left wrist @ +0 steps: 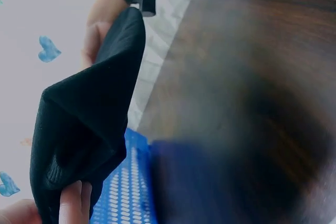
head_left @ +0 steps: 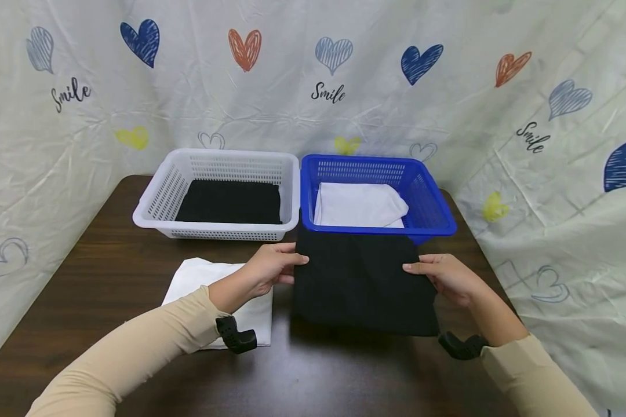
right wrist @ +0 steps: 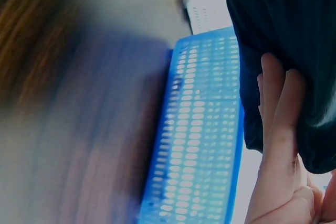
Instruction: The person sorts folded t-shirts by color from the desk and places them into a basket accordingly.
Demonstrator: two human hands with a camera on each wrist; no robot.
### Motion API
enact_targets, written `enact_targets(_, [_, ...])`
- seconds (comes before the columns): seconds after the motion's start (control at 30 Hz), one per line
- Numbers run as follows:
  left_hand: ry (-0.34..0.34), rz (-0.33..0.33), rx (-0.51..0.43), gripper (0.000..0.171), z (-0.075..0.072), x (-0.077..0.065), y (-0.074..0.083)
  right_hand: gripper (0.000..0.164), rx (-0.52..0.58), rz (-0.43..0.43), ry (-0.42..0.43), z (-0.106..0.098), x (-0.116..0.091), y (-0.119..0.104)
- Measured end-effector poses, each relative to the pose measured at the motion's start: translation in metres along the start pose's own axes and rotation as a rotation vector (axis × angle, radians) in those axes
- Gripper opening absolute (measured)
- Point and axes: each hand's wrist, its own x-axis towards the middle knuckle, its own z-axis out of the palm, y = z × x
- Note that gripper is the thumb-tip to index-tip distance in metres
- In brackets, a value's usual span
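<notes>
A black folded cloth [head_left: 362, 284] hangs in the air between both hands, in front of the blue basket. My left hand [head_left: 272, 267] pinches its left edge, thumb on the near face and fingers behind. At the opposite edge, my right hand [head_left: 448, 278] grips it the same way. Seen from the left wrist, the black cloth [left wrist: 89, 108] sags in folded layers. In the right wrist view, fingers of the right hand [right wrist: 281, 145] lie against the cloth's far side. A white folded cloth [head_left: 258, 315] lies on the table, partly hidden under the left forearm.
At the back left stands a white basket [head_left: 156, 224] holding black folded cloth [head_left: 229, 201]. Beside it, a blue basket [head_left: 433, 200] holds white folded cloth [head_left: 360, 204]. Both sit on the dark wooden table [head_left: 344, 376], near a curtain with printed hearts.
</notes>
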Motion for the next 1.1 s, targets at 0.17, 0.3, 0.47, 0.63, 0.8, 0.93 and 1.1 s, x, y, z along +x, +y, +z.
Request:
enact_targets(0.17, [0.006,0.005,0.002,0.044,-0.009,-0.001,0.013,0.019,-0.018,0.007,0.005,0.002,0.007,-0.013])
enact_targets(0.3, [0.013,0.01,0.009,0.046,-0.016,-0.003,0.024,0.018,-0.013,-0.012,0.002,0.005,0.015,-0.024])
enact_targets(0.47, [0.027,0.008,0.013,0.046,-0.027,-0.004,0.039,0.026,-0.043,-0.01,0.03,0.009,0.024,-0.04])
enact_targets(0.63, [0.051,0.012,0.002,0.047,-0.038,-0.003,0.052,0.018,-0.031,-0.016,0.028,0.014,0.034,-0.055])
enact_targets(0.8, [0.079,0.045,0.025,0.046,-0.045,-0.003,0.061,0.029,-0.033,-0.029,0.016,0.017,0.042,-0.067])
enact_targets(0.93, [0.104,0.055,0.017,0.047,-0.052,-0.003,0.066,0.03,-0.049,-0.029,0.025,0.019,0.052,-0.076])
enact_targets(1.1, [0.098,0.065,-0.006,0.048,-0.063,-0.001,0.071,0.024,-0.039,-0.032,0.0,0.023,0.066,-0.086])
